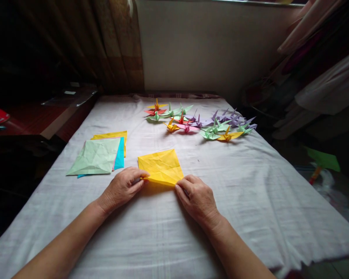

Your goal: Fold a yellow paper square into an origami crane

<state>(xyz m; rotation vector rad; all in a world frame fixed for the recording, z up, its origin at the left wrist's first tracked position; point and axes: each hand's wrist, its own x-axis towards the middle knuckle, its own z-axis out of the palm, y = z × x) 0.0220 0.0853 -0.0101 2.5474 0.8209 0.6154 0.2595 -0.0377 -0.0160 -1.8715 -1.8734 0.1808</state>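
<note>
A creased sheet of yellow origami paper [161, 164] lies in front of me at the middle of the table, its near edge lifted a little. My left hand [127, 184] pinches the near left corner between thumb and fingers. At the near right corner, my right hand [196, 193] grips the paper the same way. To the left of my left hand is a loose stack of creased sheets, with a pale green sheet [95, 155] on top. A blue sheet [120, 155] and another yellow sheet [110, 135] stick out from under it.
Several folded paper cranes [187, 128] in purple, green, pink, red and yellow stand toward the table's far right. A white cloth [250, 209] with wrinkles covers the table. Beyond the left edge is a dark red wooden surface [31, 120]; clothes [331, 85] hang at the right.
</note>
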